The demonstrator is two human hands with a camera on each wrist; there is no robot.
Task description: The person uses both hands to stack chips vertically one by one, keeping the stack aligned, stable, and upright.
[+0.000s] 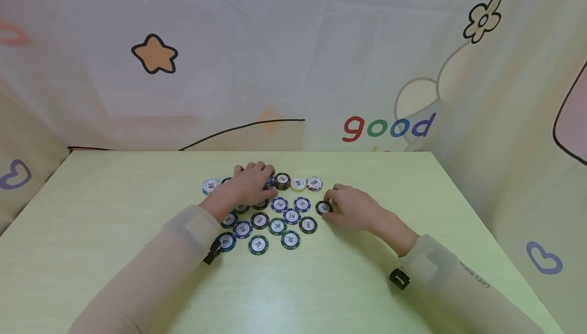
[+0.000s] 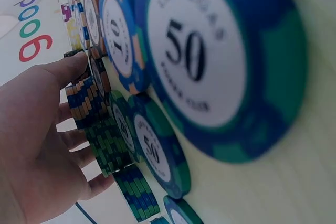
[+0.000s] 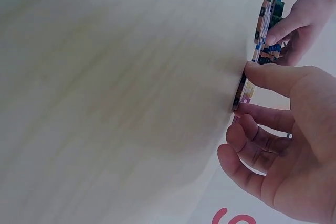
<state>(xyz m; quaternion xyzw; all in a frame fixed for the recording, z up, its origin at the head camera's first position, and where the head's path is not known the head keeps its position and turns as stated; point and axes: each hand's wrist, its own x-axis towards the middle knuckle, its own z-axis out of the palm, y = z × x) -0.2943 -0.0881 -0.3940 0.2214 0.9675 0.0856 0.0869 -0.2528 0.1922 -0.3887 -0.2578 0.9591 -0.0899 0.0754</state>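
Observation:
In the head view my left hand (image 1: 251, 183) is over the back row of poker chip stacks. Its thumb is on the near side and its fingers on the far side of a stack of blue chips (image 2: 86, 103), gripping it. Beside that, a stack of green chips (image 2: 108, 145) stands in front of the other fingers. My right hand (image 1: 355, 206) pinches a black 100 poker chip (image 1: 323, 208) by its edges, between thumb and index finger, at the right of the group. The chip lies low, at the table surface; the other fingers are loosely curled.
Loose chips lie flat in front of the row, among them a green 20 chip (image 1: 259, 245) and a blue-green 50 chip (image 2: 197, 51). A brown-black stack (image 1: 282, 181), a yellow-white stack (image 1: 298, 184) and a 500 stack (image 1: 314, 183) continue the row rightward. A printed curtain (image 1: 284, 58) hangs behind the table (image 1: 91, 232).

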